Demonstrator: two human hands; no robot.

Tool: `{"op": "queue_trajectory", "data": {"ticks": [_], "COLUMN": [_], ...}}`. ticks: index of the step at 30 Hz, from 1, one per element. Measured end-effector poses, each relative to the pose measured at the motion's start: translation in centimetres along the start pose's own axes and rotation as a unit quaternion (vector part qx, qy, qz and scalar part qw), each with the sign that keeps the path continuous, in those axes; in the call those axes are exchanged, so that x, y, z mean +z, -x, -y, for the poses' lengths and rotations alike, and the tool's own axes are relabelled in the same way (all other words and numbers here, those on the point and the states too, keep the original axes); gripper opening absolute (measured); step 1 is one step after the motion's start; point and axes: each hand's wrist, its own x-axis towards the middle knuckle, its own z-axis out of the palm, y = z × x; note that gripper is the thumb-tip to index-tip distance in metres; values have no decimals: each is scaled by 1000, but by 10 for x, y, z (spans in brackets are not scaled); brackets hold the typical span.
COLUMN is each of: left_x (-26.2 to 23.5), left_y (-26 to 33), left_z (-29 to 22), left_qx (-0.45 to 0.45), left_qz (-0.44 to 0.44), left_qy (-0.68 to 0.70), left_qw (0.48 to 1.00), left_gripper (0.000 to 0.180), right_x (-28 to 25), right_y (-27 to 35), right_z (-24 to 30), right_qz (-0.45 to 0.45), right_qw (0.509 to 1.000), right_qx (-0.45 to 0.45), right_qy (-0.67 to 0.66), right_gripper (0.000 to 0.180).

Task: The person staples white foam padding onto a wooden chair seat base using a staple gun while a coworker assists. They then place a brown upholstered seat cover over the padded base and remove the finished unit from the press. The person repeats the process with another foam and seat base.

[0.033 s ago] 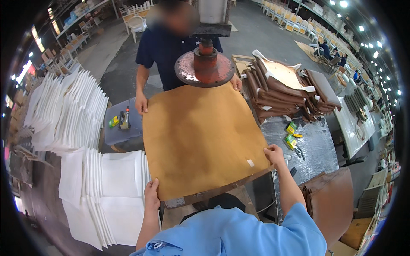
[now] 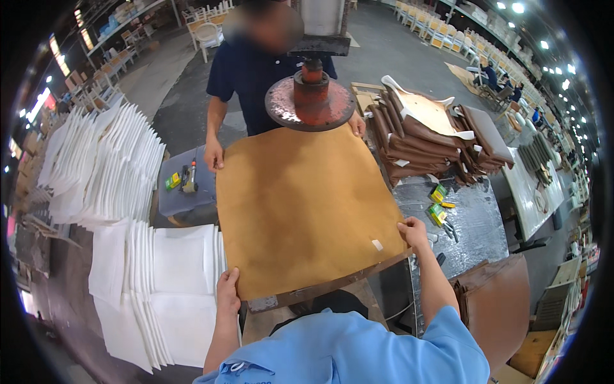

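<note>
A large tan sheet of leather-like material (image 2: 307, 211) lies spread in front of me, with a small white tag (image 2: 377, 244) near its right front edge. At its near left corner, my left hand (image 2: 228, 291) is closed on the edge, thumb on top. My right hand (image 2: 414, 232) pinches the right edge near the front corner. Below the near edge shows a worn brown board edge (image 2: 320, 289). Across from me, a co-worker's hand (image 2: 214, 155) touches the far left corner, and the other hand (image 2: 357, 124) is at the far right corner. Above the far side hangs a round metal press disc (image 2: 310, 118).
Stacks of white sheets (image 2: 182, 262) stand at left, beside a blue-grey padded seat (image 2: 198, 203) bearing a tool. At right, brown cushioned seats (image 2: 422, 144) are piled behind a plastic-covered table (image 2: 476, 221) with small green-yellow boxes. Brown sheets (image 2: 499, 301) hang nearer me.
</note>
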Motion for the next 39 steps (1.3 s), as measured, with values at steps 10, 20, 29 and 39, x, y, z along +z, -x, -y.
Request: {"op": "queue_trajectory", "data": {"ticks": [10,20,29,39], "left_x": [0,-7,-23,-188], "left_y": [13,3,-3,-27], "left_z": [17,56,60,102], "left_qx": [70,108,143,-2], "left_qz": [-75,-100,-104,-130], "left_qy": [-22,-82,-327,-166], "left_qw": [994,986,928,977], "left_gripper": [17,20,36,30], "right_x": [5,-6,110,336], "right_y": [-19,-34,49,235], "right_z": [-21,-46,52,121], "right_qz": [73,94,74,326], "right_qw": [994,989,930,791], "right_qx": [-9,-27,-351,-455], "right_qy": [-75,-111,84,247], "right_gripper": [13,17,21,36]}}
